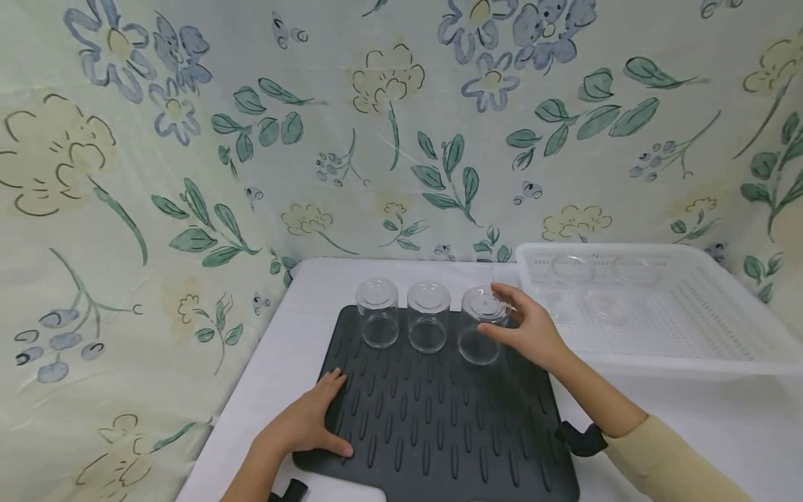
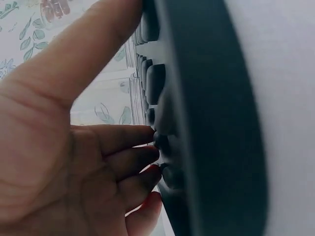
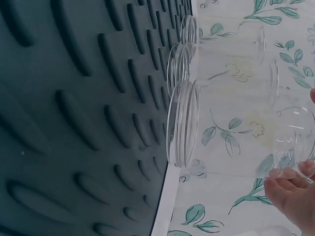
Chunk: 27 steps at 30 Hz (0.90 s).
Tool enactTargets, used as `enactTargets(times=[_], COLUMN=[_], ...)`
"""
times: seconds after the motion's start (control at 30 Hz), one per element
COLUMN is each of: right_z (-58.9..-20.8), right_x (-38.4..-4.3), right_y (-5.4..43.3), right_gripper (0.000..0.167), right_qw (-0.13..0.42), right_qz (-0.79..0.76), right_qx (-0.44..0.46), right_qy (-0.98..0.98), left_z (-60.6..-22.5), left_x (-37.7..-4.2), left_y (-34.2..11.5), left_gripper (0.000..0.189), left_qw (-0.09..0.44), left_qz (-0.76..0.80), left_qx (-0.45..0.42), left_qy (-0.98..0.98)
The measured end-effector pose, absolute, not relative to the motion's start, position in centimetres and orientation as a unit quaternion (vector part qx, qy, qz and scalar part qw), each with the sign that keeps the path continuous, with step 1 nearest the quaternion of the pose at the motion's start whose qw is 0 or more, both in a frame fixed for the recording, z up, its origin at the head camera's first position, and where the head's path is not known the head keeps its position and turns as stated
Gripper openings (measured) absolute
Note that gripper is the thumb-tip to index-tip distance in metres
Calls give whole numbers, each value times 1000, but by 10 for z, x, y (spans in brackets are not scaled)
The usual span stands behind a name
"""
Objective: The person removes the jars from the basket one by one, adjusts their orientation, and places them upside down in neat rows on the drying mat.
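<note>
Three clear cups stand in a row, bottoms up, along the far edge of a dark ridged mat (image 1: 439, 418). My right hand (image 1: 530, 328) holds the rightmost cup (image 1: 478, 345) near its raised bottom, thumb and fingers on opposite sides. In the right wrist view, that cup's ringed rim (image 3: 183, 125) is at the mat's edge, with fingertips at its other end. The middle cup (image 1: 428, 321) and the left cup (image 1: 379, 317) stand beside it, untouched. My left hand (image 1: 306, 418) rests on the mat's left edge, its fingers spread and holding nothing.
A white perforated plastic basket (image 1: 633, 366) stands to the right, with several clear cups (image 1: 572, 268) visible inside at its far side. A white cloth (image 1: 270, 362) covers the table. Floral fabric (image 1: 389, 139) hangs behind and at both sides.
</note>
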State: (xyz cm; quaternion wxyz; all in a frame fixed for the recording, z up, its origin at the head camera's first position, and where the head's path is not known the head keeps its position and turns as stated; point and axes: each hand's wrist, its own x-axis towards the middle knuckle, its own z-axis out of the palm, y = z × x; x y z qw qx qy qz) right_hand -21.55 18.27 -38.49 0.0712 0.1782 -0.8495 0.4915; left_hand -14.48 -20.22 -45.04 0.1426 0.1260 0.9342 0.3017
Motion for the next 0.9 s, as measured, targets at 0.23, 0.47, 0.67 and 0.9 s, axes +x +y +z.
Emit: enactTargets(times=[0.23, 0.47, 0.67, 0.9], right_z=[-391, -398, -403, -402], right_x=[-225, -231, -235, -234], right_y=[183, 180, 178, 177], right_gripper=[77, 79, 79, 77], right_qw=[79, 80, 76, 78], right_qz=[488, 475, 454, 440], right_qx=[166, 163, 155, 147], right_qy=[-853, -861, -874, -882], left_z=[-453, -453, -453, -452], left_x=[-145, -145, -145, -145], left_y=[-202, -202, -202, -201], left_gripper=[126, 126, 126, 126], left_qw=[143, 140, 142, 140], left_qz=[294, 295, 289, 288], left_qx=[128, 130, 130, 130], left_qy=[936, 936, 938, 938])
